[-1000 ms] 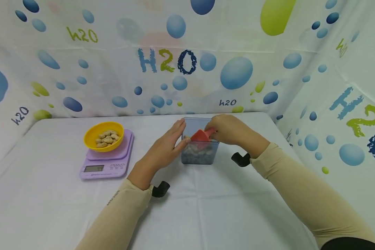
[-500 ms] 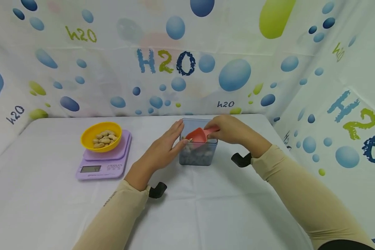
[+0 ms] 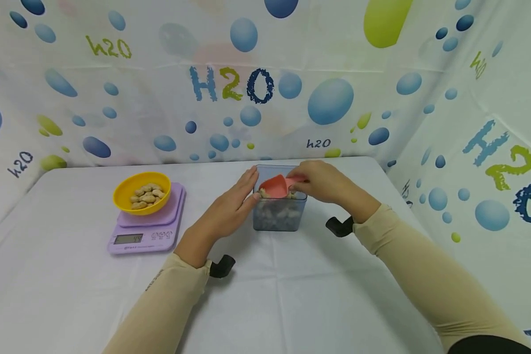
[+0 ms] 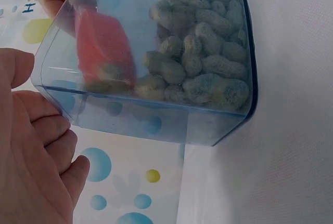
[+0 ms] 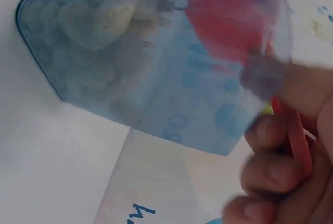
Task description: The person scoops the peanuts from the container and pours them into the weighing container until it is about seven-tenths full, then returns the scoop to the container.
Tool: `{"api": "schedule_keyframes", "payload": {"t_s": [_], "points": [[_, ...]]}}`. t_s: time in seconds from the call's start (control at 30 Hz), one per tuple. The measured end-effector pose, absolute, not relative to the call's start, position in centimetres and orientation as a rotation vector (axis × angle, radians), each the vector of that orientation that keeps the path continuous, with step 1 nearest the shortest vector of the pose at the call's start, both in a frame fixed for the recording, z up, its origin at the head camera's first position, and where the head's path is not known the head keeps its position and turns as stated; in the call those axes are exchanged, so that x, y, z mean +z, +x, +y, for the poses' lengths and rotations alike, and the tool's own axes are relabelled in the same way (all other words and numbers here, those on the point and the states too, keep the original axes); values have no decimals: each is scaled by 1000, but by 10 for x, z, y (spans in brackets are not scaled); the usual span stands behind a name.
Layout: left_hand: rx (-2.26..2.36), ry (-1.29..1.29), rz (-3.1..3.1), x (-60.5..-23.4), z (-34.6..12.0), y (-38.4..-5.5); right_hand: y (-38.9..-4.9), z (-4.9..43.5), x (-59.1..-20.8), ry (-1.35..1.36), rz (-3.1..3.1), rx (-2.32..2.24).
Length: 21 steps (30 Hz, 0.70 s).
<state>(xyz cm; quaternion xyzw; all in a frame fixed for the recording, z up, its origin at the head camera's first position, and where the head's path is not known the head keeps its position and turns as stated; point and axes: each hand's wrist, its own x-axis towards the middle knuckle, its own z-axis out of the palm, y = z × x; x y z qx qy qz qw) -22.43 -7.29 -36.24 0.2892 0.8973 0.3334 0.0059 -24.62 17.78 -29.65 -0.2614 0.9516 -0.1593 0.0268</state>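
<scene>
A clear bluish plastic container (image 3: 279, 216) stands on the table with unshelled peanuts (image 4: 208, 52) filling its lower part. My right hand (image 3: 320, 182) grips the handle of a red scoop (image 3: 274, 187), whose bowl is inside the container near the top. Through the wall, the left wrist view shows a peanut or so at the scoop's lower edge. My left hand (image 3: 223, 211) rests against the container's left side at the rim, fingers extended. In the right wrist view the fingers curl round the red handle (image 5: 297, 141).
A purple kitchen scale (image 3: 159, 236) stands to the left, its display lit. On it sits a yellow bowl (image 3: 120, 196) holding several peanuts (image 3: 146, 197). A white curtain (image 3: 159, 98) printed with bubbles hangs behind the table. The white tablecloth (image 3: 256, 305) spreads in front.
The scoop has risen slightly and shifted left inside the container, its bowl tilting more level. The left hand stays at the container's side. The head view has shifted a little.
</scene>
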Motion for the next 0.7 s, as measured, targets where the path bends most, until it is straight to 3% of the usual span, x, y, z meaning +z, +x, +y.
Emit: {"api": "schedule_keyframes", "payload": {"t_s": [0.7], "points": [[1077,909,2798,-362,-74,-223,-236,182,-310,-668,2904,-746]]}}
